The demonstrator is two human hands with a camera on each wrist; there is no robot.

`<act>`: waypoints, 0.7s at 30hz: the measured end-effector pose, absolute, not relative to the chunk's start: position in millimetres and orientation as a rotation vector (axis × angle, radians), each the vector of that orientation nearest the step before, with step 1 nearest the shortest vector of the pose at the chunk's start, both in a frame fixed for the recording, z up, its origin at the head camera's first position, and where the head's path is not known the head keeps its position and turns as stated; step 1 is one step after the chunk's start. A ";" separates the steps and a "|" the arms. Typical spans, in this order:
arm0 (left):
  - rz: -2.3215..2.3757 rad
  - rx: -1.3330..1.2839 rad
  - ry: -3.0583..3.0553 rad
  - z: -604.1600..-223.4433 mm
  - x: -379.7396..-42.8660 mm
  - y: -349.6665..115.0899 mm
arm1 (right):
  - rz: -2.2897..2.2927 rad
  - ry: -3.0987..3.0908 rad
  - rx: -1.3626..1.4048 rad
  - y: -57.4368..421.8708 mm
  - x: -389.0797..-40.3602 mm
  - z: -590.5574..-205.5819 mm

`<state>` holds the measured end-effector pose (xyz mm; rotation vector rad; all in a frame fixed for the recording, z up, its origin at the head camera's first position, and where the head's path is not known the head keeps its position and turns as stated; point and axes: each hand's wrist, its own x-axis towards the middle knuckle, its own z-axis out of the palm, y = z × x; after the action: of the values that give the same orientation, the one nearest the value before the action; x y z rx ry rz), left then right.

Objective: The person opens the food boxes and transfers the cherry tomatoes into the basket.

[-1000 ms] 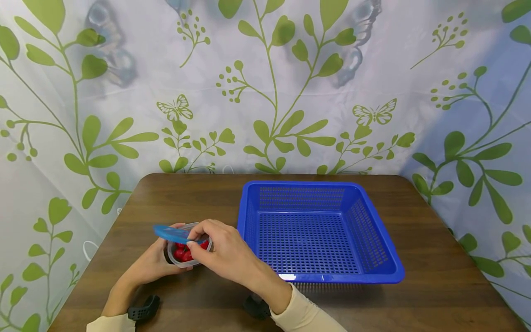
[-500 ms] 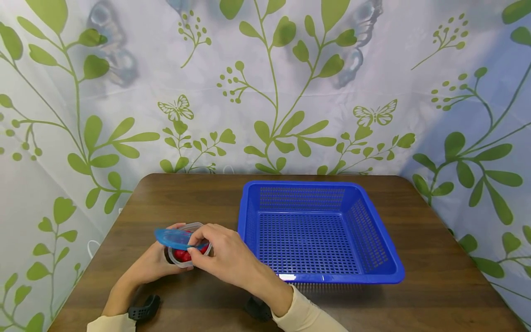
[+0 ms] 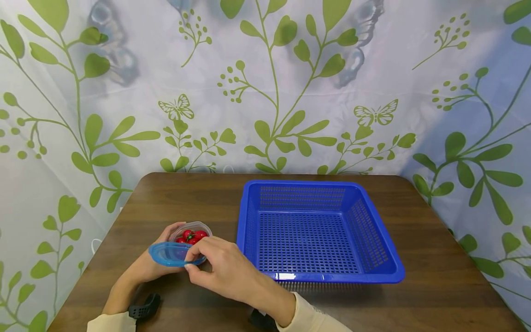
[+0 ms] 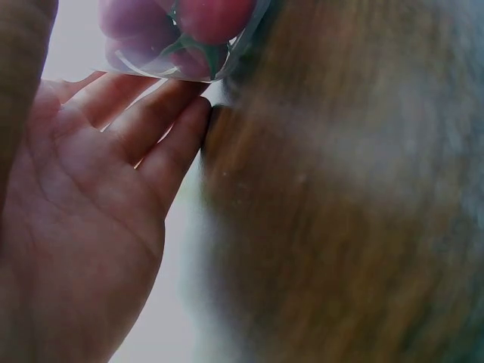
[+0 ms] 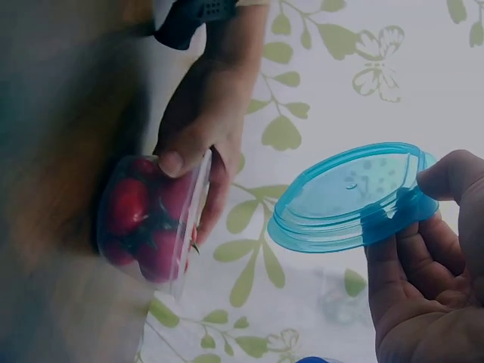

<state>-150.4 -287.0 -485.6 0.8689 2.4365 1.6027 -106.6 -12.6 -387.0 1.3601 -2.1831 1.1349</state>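
Observation:
At the left of the head view, my left hand [image 3: 146, 266] grips a small clear plastic food container [image 5: 198, 204]. It holds several red tomatoes [image 3: 199, 234] with green stems. My right hand [image 3: 228, 269] pinches a translucent blue lid [image 5: 348, 198] by its edge, thumb on one side and fingers on the other. In the right wrist view the lid is apart from the container, whose top is uncovered. From the head, the lid overlaps the container's near side and part of my left hand. The left wrist view shows the left fingers [image 4: 144, 113] against the container's base.
A large blue perforated plastic basket [image 3: 319, 278] stands right of my hands on the brown wooden table [image 3: 431, 258]. Behind the table hangs a white cloth [image 3: 249, 110] printed with green leaves and butterflies. Dark straps [image 3: 144, 308] sit at the wrists.
My right hand has drawn the lid toward me, off the container's top, and tipped it flatter. More tomatoes show now. The left hand keeps its grip on the container; the basket has not moved.

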 end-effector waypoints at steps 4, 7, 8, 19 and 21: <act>1.573 0.913 2.492 -486.3 -151.4 -287.9 | 1.063 -2.131 1.394 -12.8 -102.8 -390.7; 1.574 0.904 2.500 -486.7 -152.1 -288.5 | 1.024 -2.114 1.423 -13.0 -99.0 -394.4; 1.577 0.891 2.498 -487.0 -152.4 -288.6 | 1.015 -2.108 1.433 -13.1 -97.9 -395.8; 1.529 0.717 2.549 -488.3 -150.7 -287.1 | 0.910 -1.990 1.563 -14.1 -92.5 -416.2; 1.520 0.693 2.564 -488.0 -149.8 -285.5 | 0.919 -1.983 1.586 -13.6 -91.9 -420.0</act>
<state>-149.8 -285.5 -488.0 0.6934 2.5641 1.5195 -91.9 -13.6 -420.0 1.5861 -1.9826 0.9188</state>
